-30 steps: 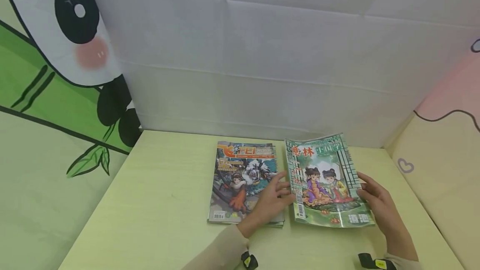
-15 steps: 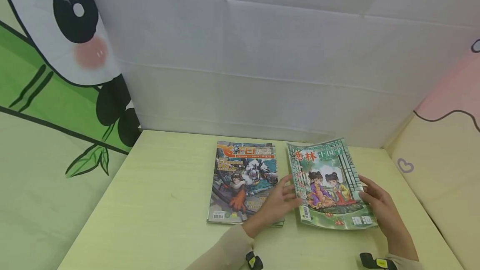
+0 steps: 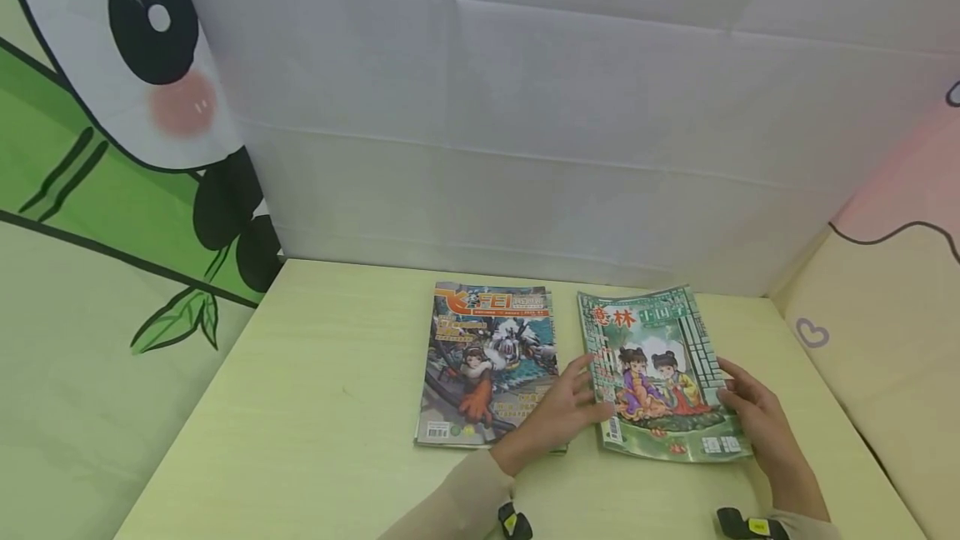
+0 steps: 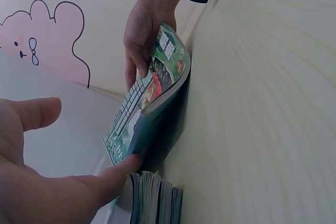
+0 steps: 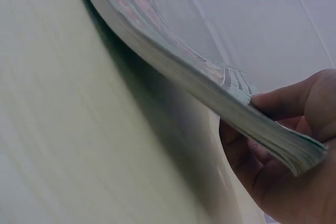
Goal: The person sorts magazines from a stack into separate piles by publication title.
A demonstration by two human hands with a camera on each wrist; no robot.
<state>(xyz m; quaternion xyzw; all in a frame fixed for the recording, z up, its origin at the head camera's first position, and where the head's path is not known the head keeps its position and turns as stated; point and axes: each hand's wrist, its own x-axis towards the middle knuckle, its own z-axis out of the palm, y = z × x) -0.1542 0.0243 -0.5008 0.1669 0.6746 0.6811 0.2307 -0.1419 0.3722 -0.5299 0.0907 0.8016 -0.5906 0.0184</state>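
A green magazine (image 3: 663, 390) with two cartoon figures on its cover is held at the right of the yellow table. My right hand (image 3: 761, 415) pinches its right edge, thumb on the cover and fingers beneath. In the right wrist view that edge of the magazine (image 5: 210, 85) is raised off the table, and the pages bow. My left hand (image 3: 558, 411) is at the magazine's left side; in the left wrist view one straight finger (image 4: 118, 177) touches the spine, while the thumb stands free. A stack of magazines (image 3: 480, 357) lies left of it, partly covered by my left forearm.
The yellow table (image 3: 322, 390) runs back to a white cloth wall (image 3: 487, 148). A printed panel (image 3: 90, 157) stands along the left, and a cream and pink one (image 3: 885, 307) along the right. Both wrists wear dark straps.
The green magazine has come down and slightly to the right, nearer the table. My left hand has followed it rightward; my right hand has kept its grip. The stack has not moved.
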